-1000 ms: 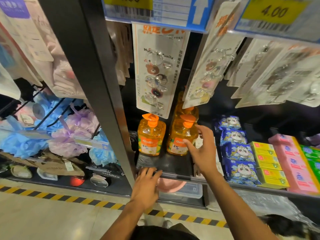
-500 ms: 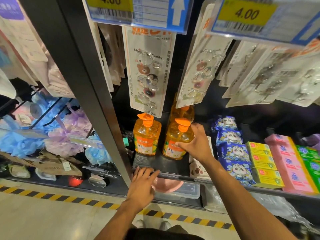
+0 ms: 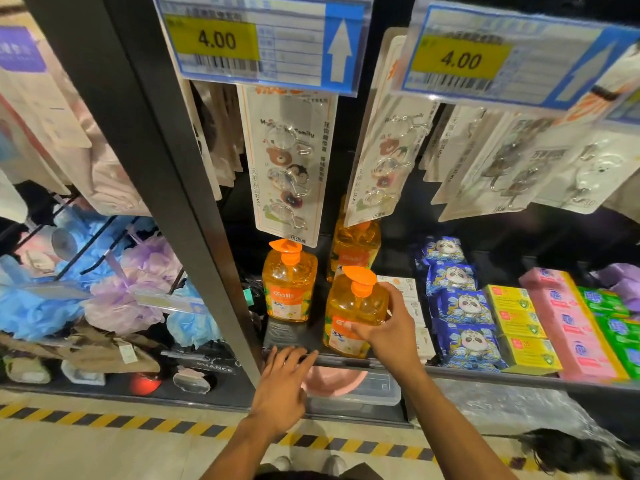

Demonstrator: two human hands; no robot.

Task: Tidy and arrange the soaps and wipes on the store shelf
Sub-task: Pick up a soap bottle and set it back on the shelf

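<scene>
Three orange pump bottles of liquid soap stand on a dark shelf (image 3: 460, 369). My right hand (image 3: 389, 329) grips the front bottle (image 3: 353, 310) at the shelf's front edge. A second bottle (image 3: 289, 285) stands to its left, a third (image 3: 355, 251) behind. My left hand (image 3: 282, 382) rests with straight fingers on the shelf's front lip. Blue panda wipe packs (image 3: 460, 303) lie in a row to the right, then yellow soap boxes (image 3: 519, 323), pink soap packs (image 3: 568, 323) and green ones (image 3: 613, 317). White boxes (image 3: 405, 289) sit behind my right hand.
Carded hooks (image 3: 291, 161) hang low over the bottles beneath price tags (image 3: 256, 43). A black upright post (image 3: 173, 174) bounds the shelf on the left, with bath puffs (image 3: 138, 282) beyond it. A pink basin (image 3: 332, 379) and clear box (image 3: 360, 389) sit below the shelf.
My right hand closed round the front soap bottle and drew it forward to the shelf's front edge. My left hand stayed on the shelf lip. The camera moved closer.
</scene>
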